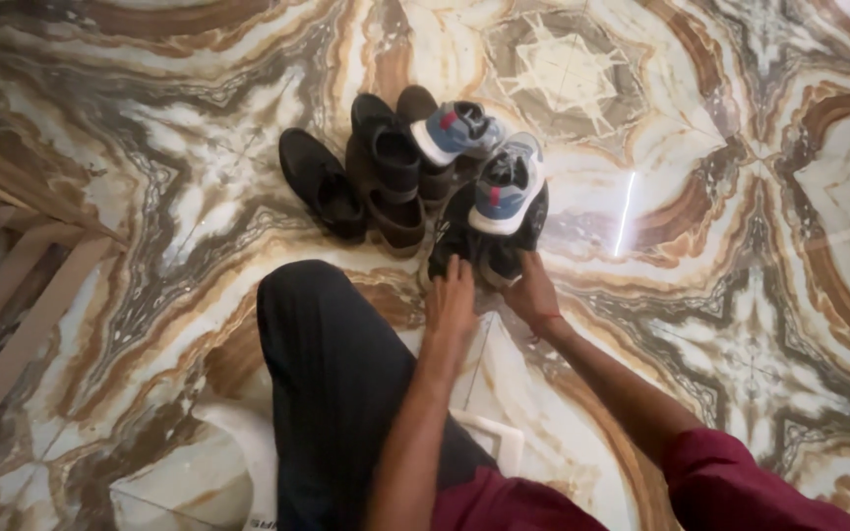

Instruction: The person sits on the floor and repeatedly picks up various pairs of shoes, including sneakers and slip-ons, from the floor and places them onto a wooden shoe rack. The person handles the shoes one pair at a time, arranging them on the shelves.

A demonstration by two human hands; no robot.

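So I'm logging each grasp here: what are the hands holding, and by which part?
Both the left hand and the right hand grip the black shoes at their near heel ends; the fingers are hidden.

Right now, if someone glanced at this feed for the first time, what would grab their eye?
First the marble floor, swirled in brown, cream and grey across the whole view. Then the heap of shoes at top centre: dark shoes with two blue-and-grey sneakers on top. Just below, the left hand and right hand both touch a black shoe at the heap's near edge.
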